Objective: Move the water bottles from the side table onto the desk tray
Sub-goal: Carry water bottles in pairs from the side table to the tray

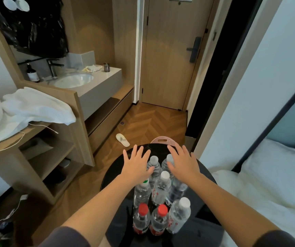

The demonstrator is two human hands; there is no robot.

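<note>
Eight water bottles (161, 191) stand upright, clustered on the round black counter (113, 177) beside the bed (267, 184); the left hand (137, 164) and right hand (183, 162) hover over the far pair, fingers spread wide, gripping nothing; two near bottles have red caps.

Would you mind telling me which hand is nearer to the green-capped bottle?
The left hand. Its wrist is just above the green-capped bottle, while the right hand is beyond the white-capped bottle beside it.
</note>
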